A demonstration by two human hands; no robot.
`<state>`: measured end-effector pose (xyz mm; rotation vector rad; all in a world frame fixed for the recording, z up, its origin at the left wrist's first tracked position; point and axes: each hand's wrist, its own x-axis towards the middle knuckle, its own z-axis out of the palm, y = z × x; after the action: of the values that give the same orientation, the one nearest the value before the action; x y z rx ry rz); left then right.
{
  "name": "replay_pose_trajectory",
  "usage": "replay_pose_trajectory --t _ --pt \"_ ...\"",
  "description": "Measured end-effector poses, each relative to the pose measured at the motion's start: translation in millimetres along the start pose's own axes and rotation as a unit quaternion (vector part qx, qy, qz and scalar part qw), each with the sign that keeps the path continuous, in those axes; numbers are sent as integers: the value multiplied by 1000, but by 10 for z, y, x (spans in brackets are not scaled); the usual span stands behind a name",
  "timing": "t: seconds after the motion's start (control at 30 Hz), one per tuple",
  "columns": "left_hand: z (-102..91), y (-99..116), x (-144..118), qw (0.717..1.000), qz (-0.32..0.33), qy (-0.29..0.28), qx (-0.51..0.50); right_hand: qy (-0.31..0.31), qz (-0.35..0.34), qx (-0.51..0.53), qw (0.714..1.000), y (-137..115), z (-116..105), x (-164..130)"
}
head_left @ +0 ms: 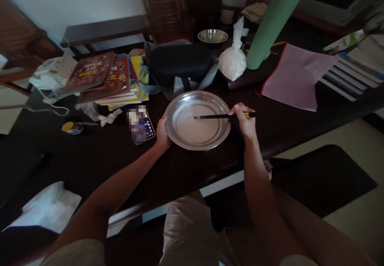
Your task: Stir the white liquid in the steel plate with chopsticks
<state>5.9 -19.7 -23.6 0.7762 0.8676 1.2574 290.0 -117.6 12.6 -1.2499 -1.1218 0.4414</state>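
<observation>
A shallow round metal basin (198, 145) rests on the dark table, with a whitish, cloudy layer (195, 132) across its bottom. My left hand (163, 133) grips the basin's left rim. In my right hand (244, 120) are dark chopsticks (214, 117) with gold bands near the upper end. They reach over the right rim, and their tips touch or dip into the whitish layer. Just left of my left hand lies a phone (147, 128) with its screen lit. Behind the basin stands a tied plastic bag of white powder (233, 63).
Behind the basin are a black case (180, 63), a second metal bowl (213, 36) and a tall green flask (273, 26). Books (99, 74) and a small jar (72, 128) lie left. A pink mesh pouch (300, 78) and stacked books (354, 68) are right.
</observation>
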Motion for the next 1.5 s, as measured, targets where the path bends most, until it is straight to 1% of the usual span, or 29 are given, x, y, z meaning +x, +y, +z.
replay_pose_trajectory --t 0.07,0.17,0.27,0.33,0.47,0.6,0.73,0.83,0.9,1.03,1.17,1.2,1.27,1.33,1.43,1.5 --pt "10 4 -4 1000 0 4 0 2 11 8 1000 -3 1 0" --pt "30 14 -12 1000 0 6 0 -25 10 -2 1000 -4 6 1" --pt "49 27 -21 1000 -1 13 -8 -7 3 -10 1000 3 3 2" --pt "57 34 -25 1000 -5 20 -12 0 12 2 1000 11 -1 -1" --pt "59 40 -29 1000 -9 18 -8 -31 13 14 999 23 -3 -7" --pt "52 40 -31 1000 -10 18 -12 0 7 11 1000 19 -4 -6" --pt "47 42 -32 1000 -17 15 -8 -34 8 11 999 1 2 -6" --pt "50 51 -32 1000 -14 10 -3 -13 0 -3 1000 -11 5 -7" --pt "56 60 -35 1000 -10 10 1 -4 11 7 1000 -15 5 -9" --pt "78 73 -49 1000 -13 14 5 -36 13 -1 999 -18 11 -9" --pt "80 68 -51 1000 -6 10 4 -1 6 -10 1000 -9 9 1" --pt "76 66 -49 1000 -5 9 5 -2 11 -4 1000 -6 8 3" --pt "66 63 -42 1000 -7 10 7 -23 14 3 1000 -1 8 4" --pt "60 62 -38 1000 -12 12 5 -36 4 0 999 1 9 3" --pt "63 65 -40 1000 -14 12 5 -8 -10 4 1000 -4 10 0" --pt "67 65 -44 1000 -13 13 4 -10 2 10 1000 -10 12 -2"
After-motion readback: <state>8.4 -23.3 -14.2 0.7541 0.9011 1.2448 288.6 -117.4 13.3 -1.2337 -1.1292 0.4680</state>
